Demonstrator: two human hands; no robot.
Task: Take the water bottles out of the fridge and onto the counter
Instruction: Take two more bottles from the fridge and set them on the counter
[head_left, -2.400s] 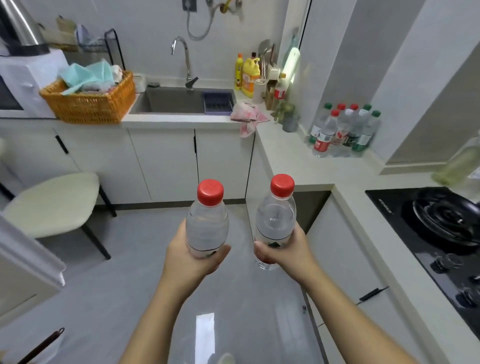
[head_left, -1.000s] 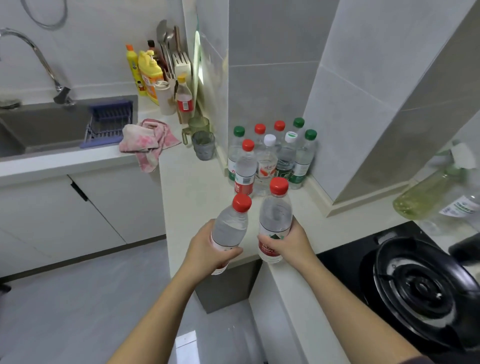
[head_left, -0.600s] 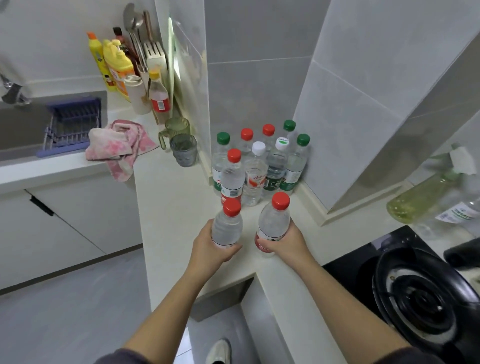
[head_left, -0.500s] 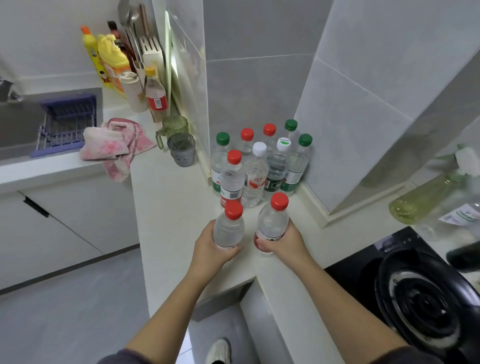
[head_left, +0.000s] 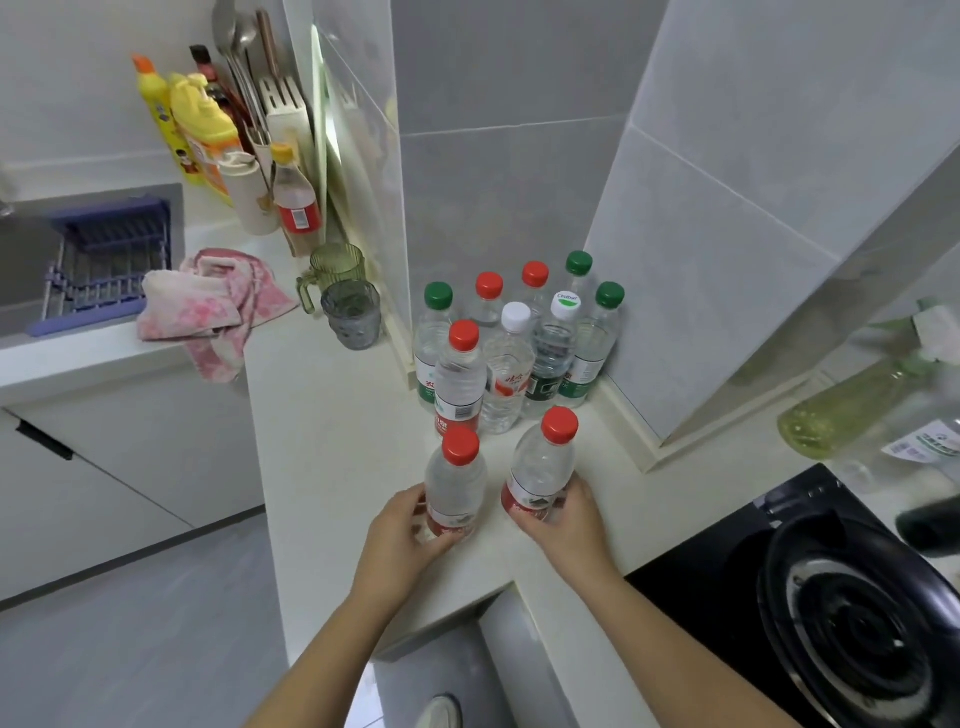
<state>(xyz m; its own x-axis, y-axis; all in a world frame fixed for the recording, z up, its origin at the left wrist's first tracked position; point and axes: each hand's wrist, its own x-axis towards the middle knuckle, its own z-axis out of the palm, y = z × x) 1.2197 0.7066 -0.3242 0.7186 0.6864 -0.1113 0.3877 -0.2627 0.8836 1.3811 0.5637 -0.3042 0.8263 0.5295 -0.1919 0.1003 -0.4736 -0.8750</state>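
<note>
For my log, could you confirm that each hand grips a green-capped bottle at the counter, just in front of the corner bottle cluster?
Not quite: both caps are red, not green. The head view shows the left hand gripping the left bottle and the right hand the right bottle, at the counter, in front of the corner bottle cluster.

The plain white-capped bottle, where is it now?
Head view, centre: the plain white-capped bottle stands on the counter in the corner cluster, between the red-capped bottle at left and the dark-labelled bottle at right.

Both arms outstretched, left hand (head_left: 399, 531) and right hand (head_left: 567, 526) side by side, fingers (head_left: 577, 487) curled.
</note>
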